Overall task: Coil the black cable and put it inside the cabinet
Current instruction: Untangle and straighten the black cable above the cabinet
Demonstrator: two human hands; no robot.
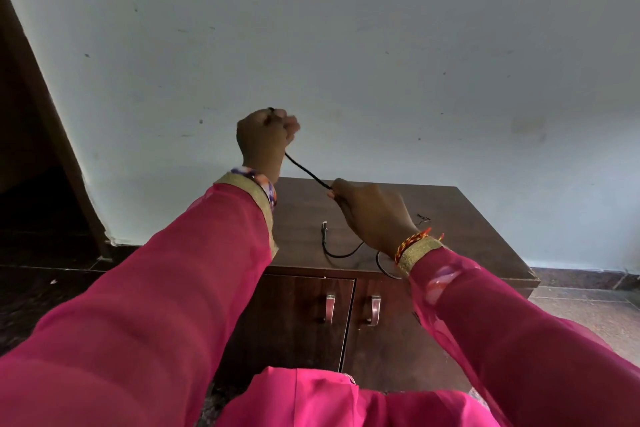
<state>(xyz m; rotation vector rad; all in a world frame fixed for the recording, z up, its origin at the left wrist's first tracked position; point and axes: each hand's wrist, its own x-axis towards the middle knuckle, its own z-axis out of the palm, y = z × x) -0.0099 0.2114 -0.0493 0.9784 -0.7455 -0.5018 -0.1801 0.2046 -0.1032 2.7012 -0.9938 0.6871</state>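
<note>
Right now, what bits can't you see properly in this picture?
Head view only:
- Inside the cabinet: both doors are shut.
- Part of the black cable: hidden inside the left hand and behind the right hand and wrist.
- Small dark thing on the cabinet top: too small to tell.
- Cable plug: too small to tell its type.
- Cabinet's lower front: covered by the pink sleeves.

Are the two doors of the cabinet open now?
No, both doors of the cabinet are shut, their handles side by side at the middle.
</note>
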